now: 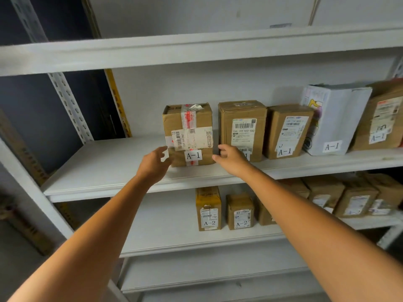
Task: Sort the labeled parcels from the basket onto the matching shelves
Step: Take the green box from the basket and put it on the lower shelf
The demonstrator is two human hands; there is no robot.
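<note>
White shelving unit [196, 49], open tiers.

Middle shelf [104, 168]: five parcels in a row from mid-shelf to the right end, all standing toward the back; left half bare. From the left: taped brown parcel [192, 118] tagged A-1, second brown parcel [242, 127], third brown parcel [287, 131] tagged A-1, white parcel [335, 118] tagged A-1, leaning brown parcel [379, 118] tagged A-1.

Lower shelf [165, 232]: two small boxes [208, 209] tagged A-2 at mid-shelf, further boxes [355, 201] toward the right end, tags blurred.

Left hand [156, 162]: fingers loosely spread at the taped brown parcel's lower left edge; contact cannot be told (blur).

Right hand [231, 158]: fingers loosely curled, holding nothing, thumb just beside the same parcel's lower right edge, hand in front of the second brown parcel's tag.
</note>
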